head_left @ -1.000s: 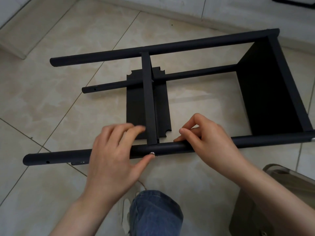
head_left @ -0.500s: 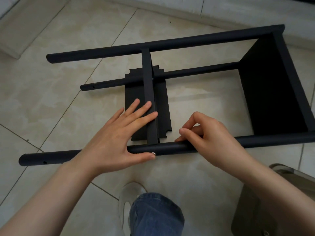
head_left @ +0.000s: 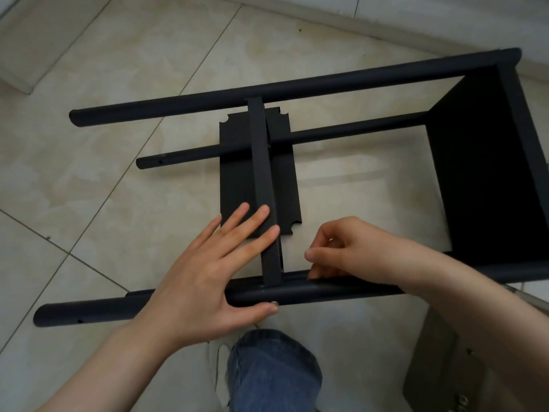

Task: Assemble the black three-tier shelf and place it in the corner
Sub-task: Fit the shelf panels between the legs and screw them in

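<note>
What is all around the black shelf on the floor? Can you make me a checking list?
Surface: pale tiled floor.
Job's things: shelf lying on its side; end tier fixed at the right; middle tier set between the poles; screw in the near pole; loose panel flat on the floor beneath.
Clutter: grey object at lower right, unclear what.
Hands: left hand flat, fingers on the middle tier, thumb by the screw; right hand curled at the near pole, grip unclear.
Cables: nothing seen.
Surroundings: white wall behind; the person's knee in jeans.
</note>
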The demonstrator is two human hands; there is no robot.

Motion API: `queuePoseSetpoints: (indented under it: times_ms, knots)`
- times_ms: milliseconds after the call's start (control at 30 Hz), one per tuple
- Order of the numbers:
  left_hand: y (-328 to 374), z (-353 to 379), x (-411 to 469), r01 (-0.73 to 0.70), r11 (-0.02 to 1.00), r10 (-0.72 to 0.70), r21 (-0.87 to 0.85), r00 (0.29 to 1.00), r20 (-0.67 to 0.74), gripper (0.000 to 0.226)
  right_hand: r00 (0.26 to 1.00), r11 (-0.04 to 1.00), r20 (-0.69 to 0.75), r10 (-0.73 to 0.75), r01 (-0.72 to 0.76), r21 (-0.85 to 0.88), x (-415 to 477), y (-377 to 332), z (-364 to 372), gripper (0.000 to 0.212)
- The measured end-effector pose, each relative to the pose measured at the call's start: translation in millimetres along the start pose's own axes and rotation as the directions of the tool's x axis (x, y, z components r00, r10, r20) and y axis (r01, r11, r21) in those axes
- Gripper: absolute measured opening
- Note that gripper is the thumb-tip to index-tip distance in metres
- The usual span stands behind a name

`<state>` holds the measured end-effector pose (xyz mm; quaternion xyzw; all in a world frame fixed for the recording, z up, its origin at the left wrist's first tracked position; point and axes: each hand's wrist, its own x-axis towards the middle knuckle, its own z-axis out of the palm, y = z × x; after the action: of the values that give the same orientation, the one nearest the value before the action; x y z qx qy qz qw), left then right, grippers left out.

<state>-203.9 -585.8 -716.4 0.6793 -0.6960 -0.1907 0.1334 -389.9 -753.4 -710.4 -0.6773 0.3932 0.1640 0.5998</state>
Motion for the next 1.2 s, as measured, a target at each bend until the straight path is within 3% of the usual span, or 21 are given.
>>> queuePoseSetpoints:
  times_ms: [200, 433, 600, 933, 1200]
  knots:
    - [0.0, 10.0, -7.9, -0.017, 1.0, 0.017, 0.0, 0.999, -0.044, 0.092, 0.975, 0.99, 0.217, 0.052, -0.078, 0.114, 26.5, -8.1, -0.5, 0.014]
    - [-1.5, 14.9, -11.0, -0.03, 1.0, 0.03, -0.003, 0.998, -0.062, 0.094, 0.948, 0.988, 0.304, 0.092, -0.126, 0.092, 41.9, -5.2, 16.9, 0.014]
    - [-1.4, 16.9, -12.5, -0.035, 0.999, 0.034, -0.012, 0.997, -0.073, 0.093, 0.935, 0.983, 0.344, 0.084, -0.134, 0.123, 39.9, -0.9, 20.6, 0.006]
    - [-2.6, 20.0, -13.7, -0.041, 0.999, 0.038, -0.025, 0.995, -0.09, 0.093, 0.929, 0.98, 0.367, 0.037, -0.106, 0.167, 43.5, 0.7, 26.4, 0.021]
    - [-2.7, 21.1, -15.0, -0.048, 0.999, 0.046, -0.019, 0.994, -0.094, 0.093, 0.915, 0.963, 0.396, 0.08, -0.173, 0.205, 44.2, 2.7, 25.5, 0.01]
